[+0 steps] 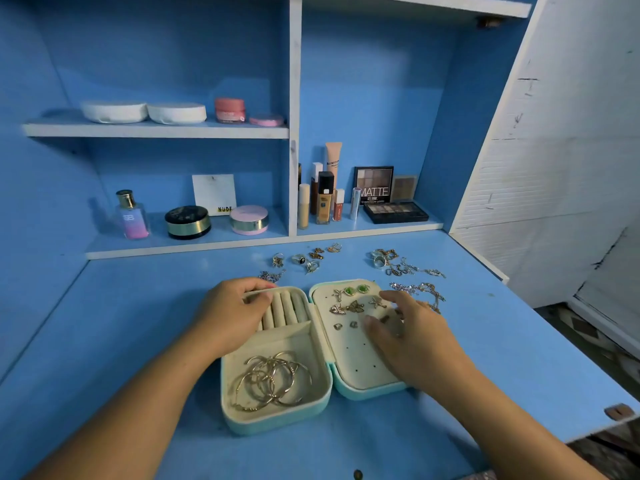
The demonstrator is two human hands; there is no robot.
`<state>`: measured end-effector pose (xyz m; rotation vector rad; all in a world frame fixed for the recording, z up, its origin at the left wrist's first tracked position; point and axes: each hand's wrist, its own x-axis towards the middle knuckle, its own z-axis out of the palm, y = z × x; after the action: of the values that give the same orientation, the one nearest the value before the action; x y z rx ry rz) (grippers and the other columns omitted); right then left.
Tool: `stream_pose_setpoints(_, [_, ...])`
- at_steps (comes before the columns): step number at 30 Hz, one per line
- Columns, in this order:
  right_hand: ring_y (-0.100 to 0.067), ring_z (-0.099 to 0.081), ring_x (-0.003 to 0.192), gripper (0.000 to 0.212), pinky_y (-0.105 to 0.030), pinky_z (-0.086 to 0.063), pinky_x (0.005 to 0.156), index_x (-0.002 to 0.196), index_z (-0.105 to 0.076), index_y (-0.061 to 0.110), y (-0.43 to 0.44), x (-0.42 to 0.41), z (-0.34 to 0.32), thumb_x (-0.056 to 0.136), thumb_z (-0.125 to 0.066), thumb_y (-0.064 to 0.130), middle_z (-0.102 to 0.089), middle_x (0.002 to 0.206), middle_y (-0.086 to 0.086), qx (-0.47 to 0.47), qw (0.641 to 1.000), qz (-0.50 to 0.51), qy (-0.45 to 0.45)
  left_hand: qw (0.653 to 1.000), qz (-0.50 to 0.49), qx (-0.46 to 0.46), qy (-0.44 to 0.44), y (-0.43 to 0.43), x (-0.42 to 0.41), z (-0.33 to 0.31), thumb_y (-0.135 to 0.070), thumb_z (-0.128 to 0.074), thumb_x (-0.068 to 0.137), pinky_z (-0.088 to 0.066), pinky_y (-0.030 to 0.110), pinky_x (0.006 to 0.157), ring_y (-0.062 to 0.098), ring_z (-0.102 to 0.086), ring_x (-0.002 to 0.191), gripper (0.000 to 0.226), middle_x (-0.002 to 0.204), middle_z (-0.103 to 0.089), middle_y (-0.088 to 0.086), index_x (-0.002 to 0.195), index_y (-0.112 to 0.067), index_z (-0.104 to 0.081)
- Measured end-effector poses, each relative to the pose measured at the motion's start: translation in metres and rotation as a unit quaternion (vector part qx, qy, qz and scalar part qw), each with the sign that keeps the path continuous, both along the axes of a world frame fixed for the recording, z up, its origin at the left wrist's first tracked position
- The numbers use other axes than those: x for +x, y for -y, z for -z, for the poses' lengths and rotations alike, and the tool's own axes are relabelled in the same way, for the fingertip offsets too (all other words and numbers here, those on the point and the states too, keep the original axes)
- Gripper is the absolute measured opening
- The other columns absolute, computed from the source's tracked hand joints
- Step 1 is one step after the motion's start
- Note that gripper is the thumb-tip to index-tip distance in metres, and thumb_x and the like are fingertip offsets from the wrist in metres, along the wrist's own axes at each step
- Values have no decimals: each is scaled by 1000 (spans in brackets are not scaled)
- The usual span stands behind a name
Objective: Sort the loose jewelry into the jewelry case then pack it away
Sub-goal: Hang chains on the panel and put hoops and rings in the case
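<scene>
Blue worktop (138, 306), one mint jewelry case (277, 424) open at centre: hoop bangles (272, 375) lower left, two green studs (349, 291) on the right panel. Left hand (232, 313) fingers curl over its far rim; right hand (415, 334) fingers spread loose across the panel.

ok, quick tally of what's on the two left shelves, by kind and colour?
white round cases: 2
pink round pots: 3
black round pot: 1
perfume bottle: 1
white NUDE box: 1
Total: 8
</scene>
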<state>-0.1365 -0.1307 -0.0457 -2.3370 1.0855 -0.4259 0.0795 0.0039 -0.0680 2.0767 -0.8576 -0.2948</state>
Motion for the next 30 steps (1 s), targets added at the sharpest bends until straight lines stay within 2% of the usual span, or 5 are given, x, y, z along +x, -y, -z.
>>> stream_pose_setpoints(10, [-21, -33, 124, 101, -34, -34, 100, 146, -13, 30, -44, -9, -8, 67, -47, 83, -38, 136, 3, -58, 994, 24, -95, 995, 7, 28, 94, -4, -10, -4, -34, -60, 92, -47, 27, 77, -3, -58, 78, 18, 104, -61, -11, 107, -33, -68])
stream_pose_setpoints(16, [-20, -42, 122, 70, -34, -39, 97, 141, -31, 29, -22, 0, -3, 82, -58, 56, -48, 131, 4, 21, 998, 64, 0, 995, 3, 22, 92, -4, -11, -4, -34, -61, 91, -44, 26, 79, 8, -59, 90, 19, 105, -62, -9, 108, -32, -69])
stream_pose_setpoints(21, [-9, -49, 88, 28, -20, -35, 73, 118, -61, 22, 9, -2, -1, 93, -51, 19, -64, 107, 6, 44, 991, 115, 60, 996, 3, 24, 90, -5, -11, -4, -36, -61, 91, -43, 26, 78, 8, -59, 91, 17, 106, -62, -10, 107, -33, -68])
stream_pose_setpoints(25, [-1, -51, 69, 22, -12, -33, 54, 110, -66, 19, 16, -3, -4, 92, -53, 18, -64, 94, 5, 58, 989, 125, 57, 996, 4, 25, 88, -5, -11, -5, -36, -61, 91, -43, 25, 77, 8, -59, 92, 19, 107, -61, -10, 108, -32, -68])
stream_pose_setpoints(30, [-3, -55, 69, 28, -15, -36, 56, 114, -64, 21, 10, -1, -12, 93, -47, 17, -63, 88, 9, 42, 986, 127, 97, 996, 5, 27, 87, -5, -11, -4, -36, -60, 92, -42, 25, 76, 6, -58, 91, 19, 108, -61, -11, 109, -32, -68])
